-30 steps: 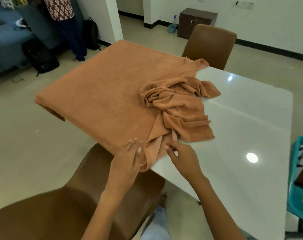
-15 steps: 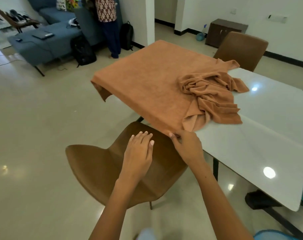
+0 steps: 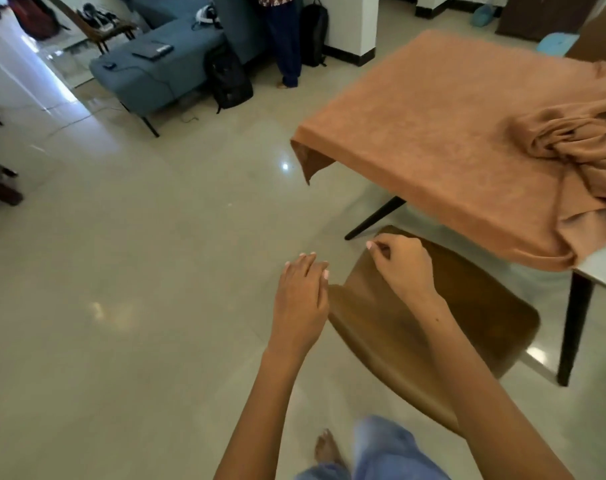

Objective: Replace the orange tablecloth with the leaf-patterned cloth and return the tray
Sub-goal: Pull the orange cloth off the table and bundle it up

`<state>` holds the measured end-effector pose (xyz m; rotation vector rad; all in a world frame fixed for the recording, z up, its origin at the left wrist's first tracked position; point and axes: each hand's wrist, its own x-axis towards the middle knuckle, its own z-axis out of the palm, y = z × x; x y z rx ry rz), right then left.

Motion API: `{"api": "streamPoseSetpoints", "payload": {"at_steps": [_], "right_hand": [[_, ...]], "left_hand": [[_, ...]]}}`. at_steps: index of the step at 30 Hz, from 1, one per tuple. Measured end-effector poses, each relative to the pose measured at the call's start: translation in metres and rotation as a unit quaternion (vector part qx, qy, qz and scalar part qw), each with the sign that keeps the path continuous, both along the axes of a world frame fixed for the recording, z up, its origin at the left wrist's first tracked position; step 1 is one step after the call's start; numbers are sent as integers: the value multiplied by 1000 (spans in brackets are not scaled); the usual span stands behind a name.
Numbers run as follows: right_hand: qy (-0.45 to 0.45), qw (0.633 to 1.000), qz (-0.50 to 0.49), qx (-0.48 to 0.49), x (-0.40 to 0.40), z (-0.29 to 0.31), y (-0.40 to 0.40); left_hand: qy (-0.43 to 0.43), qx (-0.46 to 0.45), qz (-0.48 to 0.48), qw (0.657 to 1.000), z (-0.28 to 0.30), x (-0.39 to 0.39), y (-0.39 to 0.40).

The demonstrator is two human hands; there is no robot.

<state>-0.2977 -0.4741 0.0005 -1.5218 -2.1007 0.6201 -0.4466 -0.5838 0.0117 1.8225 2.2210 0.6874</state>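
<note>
Orange tablecloth is bunched on the table, apart from both hands; left hand relaxed, right hand curled empty over a chair.

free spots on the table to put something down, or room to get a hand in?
Bare white table top shows only at the right edge, beside the bunched heap of the orange tablecloth. The flat cloth left of the heap carries nothing. Tight spot: the brown chair under the near edge, where left hand and right hand hover.
</note>
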Motion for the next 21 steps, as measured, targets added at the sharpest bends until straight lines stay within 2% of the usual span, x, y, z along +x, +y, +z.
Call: {"api": "streamPoseSetpoints", "payload": {"at_steps": [6,15,21], "right_hand": [[-5,1000,-5,-16,-86,-6,30],[10,995,-94,-34,-190,-15,159],[21,983,-178,-35,-225,-14,250]], "left_hand": [[-48,4,-27,998,-15,-75,42],[-29,-21,-130,991,-26,-186,181],[-16,-17,-200,979,-32,-233,293]]}}
